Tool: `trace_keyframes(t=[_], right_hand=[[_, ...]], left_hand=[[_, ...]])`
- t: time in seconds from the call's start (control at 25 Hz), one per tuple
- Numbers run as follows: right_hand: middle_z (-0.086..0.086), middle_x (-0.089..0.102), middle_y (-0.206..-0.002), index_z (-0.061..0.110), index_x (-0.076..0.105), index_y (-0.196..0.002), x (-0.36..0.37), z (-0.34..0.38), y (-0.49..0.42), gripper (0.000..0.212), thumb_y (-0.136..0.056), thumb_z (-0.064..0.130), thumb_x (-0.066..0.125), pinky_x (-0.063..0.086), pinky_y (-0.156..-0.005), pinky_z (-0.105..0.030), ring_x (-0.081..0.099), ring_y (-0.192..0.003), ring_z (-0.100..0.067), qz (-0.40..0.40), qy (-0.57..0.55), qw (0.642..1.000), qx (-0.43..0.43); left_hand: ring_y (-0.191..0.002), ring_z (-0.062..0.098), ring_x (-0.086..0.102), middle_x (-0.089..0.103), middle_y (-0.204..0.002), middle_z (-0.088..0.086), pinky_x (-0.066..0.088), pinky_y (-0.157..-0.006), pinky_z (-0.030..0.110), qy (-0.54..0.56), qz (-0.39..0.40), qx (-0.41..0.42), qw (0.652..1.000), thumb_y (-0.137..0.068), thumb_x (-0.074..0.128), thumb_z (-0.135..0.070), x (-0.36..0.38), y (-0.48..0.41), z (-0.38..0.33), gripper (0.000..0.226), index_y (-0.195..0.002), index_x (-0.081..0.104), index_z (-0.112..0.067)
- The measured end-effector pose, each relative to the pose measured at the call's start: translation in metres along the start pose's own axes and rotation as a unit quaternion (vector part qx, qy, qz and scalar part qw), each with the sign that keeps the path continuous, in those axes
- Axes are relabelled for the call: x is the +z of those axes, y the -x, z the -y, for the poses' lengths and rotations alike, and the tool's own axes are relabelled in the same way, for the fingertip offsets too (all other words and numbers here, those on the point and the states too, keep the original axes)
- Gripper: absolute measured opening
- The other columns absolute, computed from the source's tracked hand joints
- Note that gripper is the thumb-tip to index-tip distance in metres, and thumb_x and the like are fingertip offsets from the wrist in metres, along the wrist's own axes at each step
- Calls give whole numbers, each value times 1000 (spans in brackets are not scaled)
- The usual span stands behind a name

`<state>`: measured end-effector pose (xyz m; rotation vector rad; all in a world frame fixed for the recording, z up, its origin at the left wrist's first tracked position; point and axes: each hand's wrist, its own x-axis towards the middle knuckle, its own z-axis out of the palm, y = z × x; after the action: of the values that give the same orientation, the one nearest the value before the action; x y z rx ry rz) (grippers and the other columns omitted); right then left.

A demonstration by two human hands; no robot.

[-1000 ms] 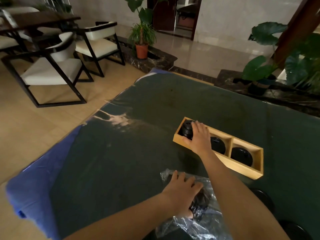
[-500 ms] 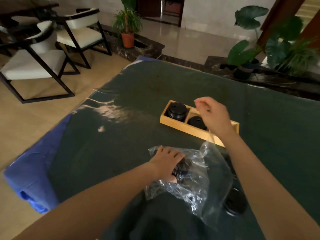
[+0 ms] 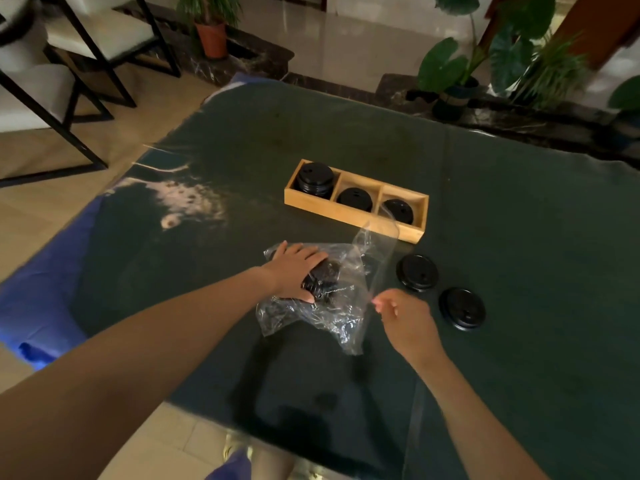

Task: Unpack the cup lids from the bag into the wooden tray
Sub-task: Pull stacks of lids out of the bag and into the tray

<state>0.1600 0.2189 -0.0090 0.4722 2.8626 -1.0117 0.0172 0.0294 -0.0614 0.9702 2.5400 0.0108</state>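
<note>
A clear plastic bag (image 3: 332, 306) lies crumpled on the dark green table, with black cup lids (image 3: 323, 284) showing through it. My left hand (image 3: 296, 270) presses down on the bag and the lids inside. My right hand (image 3: 403, 318) pinches the bag's open edge and holds it up at the right. Beyond them the wooden tray (image 3: 349, 216) has three compartments, each holding black lids; the left stack (image 3: 315, 178) is tallest. Two loose lids (image 3: 417, 271) (image 3: 462, 308) rest on the table right of the bag.
The table (image 3: 519, 237) is covered by a dark green cloth over a blue sheet (image 3: 41, 289) that hangs at the left edge. Chairs (image 3: 69, 64) stand on the floor far left. Potted plants (image 3: 460, 74) line the back.
My right hand left the tray, came back toward me and took hold of the bag's edge, lifting it. My left hand stayed on the bag. The view tilted down.
</note>
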Motion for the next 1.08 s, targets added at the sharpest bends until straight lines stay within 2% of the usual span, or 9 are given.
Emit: trace_keyframes(t=[0.08,0.16,0.24,0.32,0.44,0.56,0.68,0.84,1.08], right_hand=[[-5,68,-87,10,66,-90,-21,17,4,19,-88,6,47,44,-77,-26,64,-86,-26,-223,-54,973,-31],[7,59,-85,15,61,-89,-40,38,10,17,-86,9,45,39,-71,-13,58,-81,-13,-343,-114,912,-194],[9,57,-90,17,59,-92,-41,51,1,18,-89,11,43,41,-73,-13,57,-84,-8,-232,-78,925,-292],[-4,62,-95,11,60,-100,-26,50,-25,20,-91,7,43,46,-69,-25,62,-89,-22,0,120,972,-202],[-21,62,-117,-3,55,-118,2,14,-60,28,-92,2,46,49,-85,-36,61,-106,-34,245,305,920,-18],[-13,52,-131,11,38,-139,37,-25,-68,58,-87,19,64,43,-100,-41,52,-119,-29,227,194,950,-95],[-8,32,-145,24,13,-149,61,-33,-69,96,-75,8,72,33,-110,-43,32,-134,-25,179,78,967,-162],[-11,13,-157,14,4,-150,75,-29,-77,111,-69,30,80,17,-116,-40,13,-143,-21,150,4,964,-218],[-5,-4,-160,24,-5,-150,84,-15,-91,120,-66,41,79,6,-112,-38,-8,-141,-10,108,-32,961,-254]], left_hand=[[-145,31,10,13,-159,7,2,-115,57,-3,-2,-4,1000,-77,68,-50,2,0,-1,99,-150,8,-21],[-145,32,10,13,-159,8,2,-115,57,-10,-7,-10,1000,-77,68,-50,3,0,-2,99,-150,8,-20],[-145,32,10,14,-159,8,2,-116,57,-9,-7,-10,1000,-77,68,-50,3,0,-3,99,-150,8,-19],[-145,31,11,14,-159,7,3,-116,57,-7,-8,-8,1000,-77,69,-50,4,2,-3,100,-150,8,-20],[-145,31,9,14,-159,6,1,-117,55,7,-11,-7,1000,-77,69,-49,3,3,1,99,-150,7,-21],[-146,29,7,11,-160,6,0,-117,53,21,-10,4,1000,-78,69,-47,4,5,3,100,-150,5,-21],[-147,25,4,6,-161,7,-1,-118,45,37,-12,8,999,-79,69,-45,3,7,9,103,-150,1,-15],[-147,22,5,5,-161,10,0,-118,33,58,-12,13,998,-82,67,-43,4,9,15,101,-150,1,-9],[-144,26,21,20,-158,10,16,-116,35,67,-10,13,998,-83,67,-41,-5,5,16,91,-149,12,-11]])
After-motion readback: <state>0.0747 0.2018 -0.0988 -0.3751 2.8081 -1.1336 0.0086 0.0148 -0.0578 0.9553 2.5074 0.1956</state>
